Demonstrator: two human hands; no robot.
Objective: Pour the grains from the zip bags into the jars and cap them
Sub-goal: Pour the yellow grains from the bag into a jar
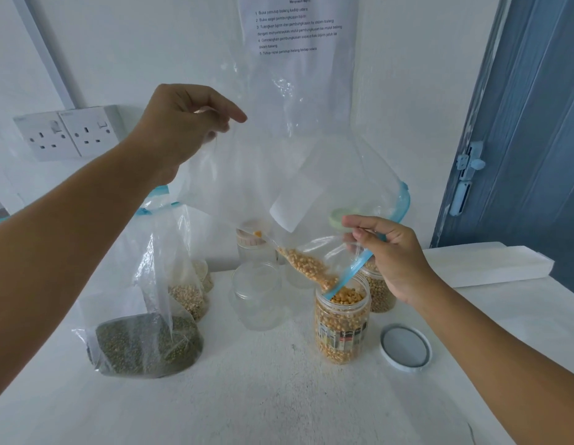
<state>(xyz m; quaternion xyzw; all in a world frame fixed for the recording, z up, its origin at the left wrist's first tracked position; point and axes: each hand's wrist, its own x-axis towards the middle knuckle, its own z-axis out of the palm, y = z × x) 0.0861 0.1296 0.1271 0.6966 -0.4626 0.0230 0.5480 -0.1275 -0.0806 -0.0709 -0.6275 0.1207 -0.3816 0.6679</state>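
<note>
Head view — both hands gripping zip bag (295,149) over corn jar (342,326) — lid (405,346) beside.

White table (279,396): corn jar (342,329), loose lid (405,347), empty jar (256,297), green-grain bag (144,342).

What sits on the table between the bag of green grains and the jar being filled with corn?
An empty clear jar, uncapped, stands between them in the head view.
</note>
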